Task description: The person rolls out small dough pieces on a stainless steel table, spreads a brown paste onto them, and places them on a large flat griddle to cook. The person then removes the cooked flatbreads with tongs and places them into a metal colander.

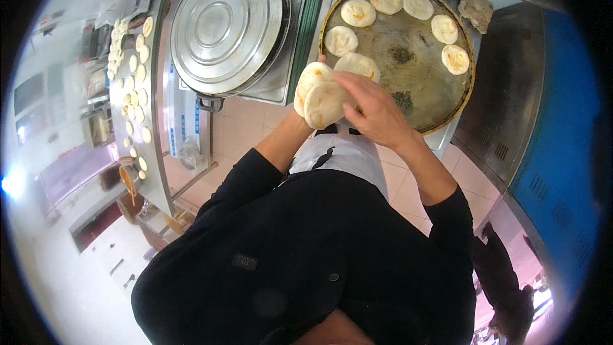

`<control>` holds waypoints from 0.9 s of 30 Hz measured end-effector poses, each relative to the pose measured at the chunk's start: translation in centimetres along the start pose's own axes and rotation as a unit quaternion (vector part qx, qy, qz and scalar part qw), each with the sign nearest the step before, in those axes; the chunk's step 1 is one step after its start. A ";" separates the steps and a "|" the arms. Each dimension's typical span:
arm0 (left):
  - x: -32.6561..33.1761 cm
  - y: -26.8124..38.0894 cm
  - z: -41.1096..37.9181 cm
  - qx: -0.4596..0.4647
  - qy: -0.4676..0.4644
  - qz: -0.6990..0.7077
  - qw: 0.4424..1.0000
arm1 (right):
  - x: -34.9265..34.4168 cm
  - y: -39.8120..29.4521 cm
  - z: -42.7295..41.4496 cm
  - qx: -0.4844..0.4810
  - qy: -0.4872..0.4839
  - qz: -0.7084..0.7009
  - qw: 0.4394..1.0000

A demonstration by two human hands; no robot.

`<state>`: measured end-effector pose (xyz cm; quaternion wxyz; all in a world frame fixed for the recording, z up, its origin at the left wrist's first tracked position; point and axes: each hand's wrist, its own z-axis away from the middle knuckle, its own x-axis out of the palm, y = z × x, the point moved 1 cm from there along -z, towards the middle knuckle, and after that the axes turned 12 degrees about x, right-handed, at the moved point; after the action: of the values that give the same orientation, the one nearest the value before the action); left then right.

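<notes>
Two pale round flatbreads (323, 103), overlapping each other, rest on my left hand (322, 61), which is mostly hidden under them. My right hand (376, 108) touches the right edge of these breads with its fingers bent over them; whether it grips one cannot be told. Beyond my hands lies a large round griddle (421, 81) with a worn brown rim. Several flatbreads (358, 13) are set around its edge, some with browned or orange patches. One more flatbread (359, 66) lies at the griddle's near left, just behind my right hand.
A big round pan with a metal lid (215, 28) stands on the counter at the left. Farther left, a long steel table (158, 153) bears many pale dough pieces. A folded cloth (475, 9) lies beyond the griddle's right edge. Steel and blue cabinets (565, 120) stand at the right.
</notes>
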<state>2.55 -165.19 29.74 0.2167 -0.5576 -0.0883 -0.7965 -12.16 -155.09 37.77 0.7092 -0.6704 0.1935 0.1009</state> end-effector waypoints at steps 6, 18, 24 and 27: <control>-2.0 -0.1 0.5 -0.020 -0.054 -0.041 0.998 | 2.2 -1.0 -0.5 -0.010 -0.015 0.126 0.992; -5.2 1.1 -1.3 0.019 0.005 0.004 1.000 | 0.8 -0.7 1.4 0.130 -0.122 0.028 0.984; -6.8 7.2 -3.9 0.198 -0.006 -0.307 0.931 | -1.1 4.2 4.4 0.301 -0.036 -0.079 0.950; -5.2 8.8 -2.0 0.134 0.035 -0.094 0.986 | -1.6 9.7 5.2 0.359 0.038 -0.039 0.932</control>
<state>6.21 -172.53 23.30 0.2166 -0.4843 -0.2385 -0.8134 -16.81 -149.01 29.67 0.8981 -0.3811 0.2174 -0.0293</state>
